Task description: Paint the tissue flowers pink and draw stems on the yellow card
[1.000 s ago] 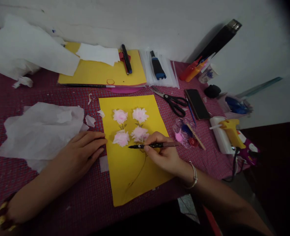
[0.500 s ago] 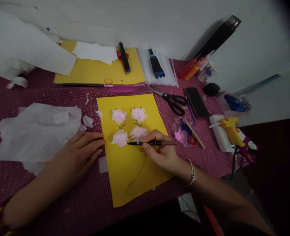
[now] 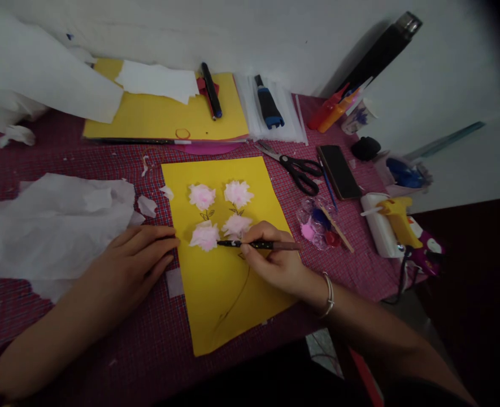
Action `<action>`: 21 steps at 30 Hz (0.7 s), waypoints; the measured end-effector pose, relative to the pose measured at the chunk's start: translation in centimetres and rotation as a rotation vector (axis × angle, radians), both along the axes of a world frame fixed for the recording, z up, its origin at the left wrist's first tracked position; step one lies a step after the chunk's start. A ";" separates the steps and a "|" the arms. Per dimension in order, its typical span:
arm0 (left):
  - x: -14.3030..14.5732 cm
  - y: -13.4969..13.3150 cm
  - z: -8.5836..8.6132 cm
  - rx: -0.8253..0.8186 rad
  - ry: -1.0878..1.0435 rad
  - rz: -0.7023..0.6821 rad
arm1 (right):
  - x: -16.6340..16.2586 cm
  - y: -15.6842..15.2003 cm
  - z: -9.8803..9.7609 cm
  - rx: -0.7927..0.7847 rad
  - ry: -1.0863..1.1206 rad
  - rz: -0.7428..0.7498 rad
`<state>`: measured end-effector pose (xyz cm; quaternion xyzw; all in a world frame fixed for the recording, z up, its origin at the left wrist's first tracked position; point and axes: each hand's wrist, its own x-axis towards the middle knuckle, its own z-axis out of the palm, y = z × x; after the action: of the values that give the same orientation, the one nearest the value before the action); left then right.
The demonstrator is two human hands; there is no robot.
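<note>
A yellow sheet (image 3: 228, 294) lies on the red checked cloth with several pink tissue flowers (image 3: 201, 196) stuck on it and thin drawn stems. My right hand (image 3: 275, 263) pinches a black pen (image 3: 253, 245), its tip at the lower-left flower (image 3: 204, 236). My left hand (image 3: 133, 263) lies flat, fingers stretched out, pressing the sheet's left edge beside white tissue paper (image 3: 55, 226).
Black scissors (image 3: 296, 167), a dark phone (image 3: 338, 172), a clear paint palette (image 3: 320, 226) and a yellow glue gun (image 3: 396, 217) lie to the right. A yellow pad (image 3: 165, 116) with markers (image 3: 211, 90) sits at the back by the wall. Table edge runs close below.
The pen tip has slid left from the stem area to the lower-left flower. The view has shifted slightly; my left hand stays put.
</note>
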<state>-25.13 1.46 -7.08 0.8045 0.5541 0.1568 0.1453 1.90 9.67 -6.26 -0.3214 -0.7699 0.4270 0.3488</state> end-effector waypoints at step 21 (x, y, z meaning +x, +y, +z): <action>-0.1 0.0 0.3 -0.015 0.079 -0.041 | 1.4 -0.5 2.2 0.005 -0.143 0.134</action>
<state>-25.21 1.42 -6.83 0.8203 0.5438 0.1177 0.1322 3.33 9.13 -4.04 -0.2978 -0.8138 0.4232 0.2644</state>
